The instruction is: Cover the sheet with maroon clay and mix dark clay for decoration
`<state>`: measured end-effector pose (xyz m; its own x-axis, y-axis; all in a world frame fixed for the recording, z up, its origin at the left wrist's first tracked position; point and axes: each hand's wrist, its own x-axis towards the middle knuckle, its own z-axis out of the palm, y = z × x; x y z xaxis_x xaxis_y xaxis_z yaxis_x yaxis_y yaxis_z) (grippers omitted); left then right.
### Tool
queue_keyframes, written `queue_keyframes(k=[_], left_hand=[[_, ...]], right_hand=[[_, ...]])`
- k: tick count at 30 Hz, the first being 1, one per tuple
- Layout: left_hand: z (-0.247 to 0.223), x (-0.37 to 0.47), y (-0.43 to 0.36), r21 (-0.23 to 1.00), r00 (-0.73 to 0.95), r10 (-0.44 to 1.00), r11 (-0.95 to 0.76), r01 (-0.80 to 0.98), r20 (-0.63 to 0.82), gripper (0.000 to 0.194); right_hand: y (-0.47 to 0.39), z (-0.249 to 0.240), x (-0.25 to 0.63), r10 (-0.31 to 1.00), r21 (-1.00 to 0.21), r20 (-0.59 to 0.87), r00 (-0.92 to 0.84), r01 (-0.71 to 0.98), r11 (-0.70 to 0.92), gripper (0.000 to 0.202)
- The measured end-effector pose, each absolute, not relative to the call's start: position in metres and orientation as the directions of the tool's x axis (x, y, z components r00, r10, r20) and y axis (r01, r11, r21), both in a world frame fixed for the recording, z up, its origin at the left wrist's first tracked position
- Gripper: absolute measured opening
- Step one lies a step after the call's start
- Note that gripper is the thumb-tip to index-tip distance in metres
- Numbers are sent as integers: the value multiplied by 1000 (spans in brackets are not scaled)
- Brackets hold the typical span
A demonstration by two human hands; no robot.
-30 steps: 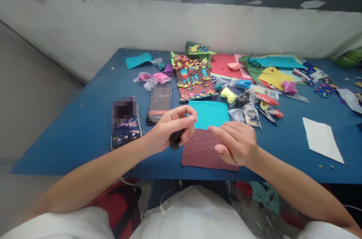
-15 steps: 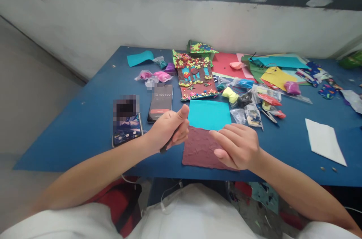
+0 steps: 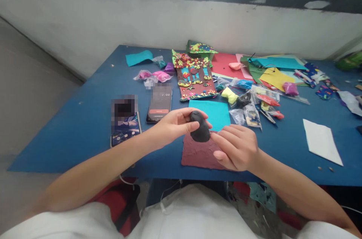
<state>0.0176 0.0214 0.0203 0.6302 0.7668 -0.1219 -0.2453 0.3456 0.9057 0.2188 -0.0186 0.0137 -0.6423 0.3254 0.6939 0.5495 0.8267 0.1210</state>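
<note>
My left hand (image 3: pixel 181 123) holds a lump of black clay (image 3: pixel 200 127) between thumb and fingers, above the cyan sheet (image 3: pixel 210 112). My right hand (image 3: pixel 237 146) is beside the lump with curled fingers, its index fingertip at the lump's right edge. Whether anything small is in those fingers cannot be made out. Below both hands lies a sheet covered in brown clay (image 3: pixel 195 154), partly hidden by my right hand. Behind the cyan sheet is a decorated clay picture (image 3: pixel 195 77) with flowers and blue panels.
Two phones, one dark with a timer (image 3: pixel 160 103) and one partly blurred (image 3: pixel 126 131), lie at the left. Bagged clay, such as a yellow lump (image 3: pixel 230 95), and coloured papers (image 3: pixel 275 77) cover the back right. White paper (image 3: pixel 322 141) lies at the right.
My left hand has turned and moved right, bringing the black clay into clear view next to my right fingertips. My right hand has hardly moved.
</note>
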Motion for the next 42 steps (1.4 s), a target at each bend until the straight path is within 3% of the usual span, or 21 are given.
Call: queue_keyframes(k=[4, 8, 11, 13, 15, 20, 26, 35, 38, 42], left_hand=[[19, 17, 21, 943, 601, 784, 299, -147, -155, 46], [23, 15, 20, 945, 644, 760, 270, -184, -92, 47], [26, 14, 20, 957, 664, 745, 230, -177, -56, 57], [26, 12, 22, 972, 627, 777, 193, -137, -66, 66], [25, 11, 23, 983, 588, 807, 150, -109, -58, 70], [16, 12, 28, 958, 692, 716, 251, -136, -90, 62], [15, 9, 33, 928, 721, 684, 332, -168, -114, 58], [19, 1, 36, 949, 725, 685, 270, -165, -69, 46], [22, 1, 37, 949, 676, 734, 256, -184, -67, 44], [27, -2, 42, 950, 582, 809, 242, -197, -85, 41]], right_hand=[[-19, 15, 221, 307, 134, 694, -651, 536, 834, 60], [-5, 20, 233, 309, 140, 705, -638, 553, 821, 62], [22, 27, 239, 453, 122, 714, -534, 732, 670, 42], [45, 32, 232, 606, 154, 633, -482, 845, 512, 35], [71, 35, 213, 682, 194, 506, -528, 840, 506, 32], [149, 33, 141, 732, 212, 146, -665, 744, 634, 28], [230, 18, 97, 705, 211, 66, -706, 701, 682, 29], [247, -4, 86, 716, 63, 186, -673, 735, 675, 21], [244, 0, 81, 757, -43, 305, -578, 786, 617, 23], [240, 19, 86, 817, -245, 459, -349, 834, 494, 39]])
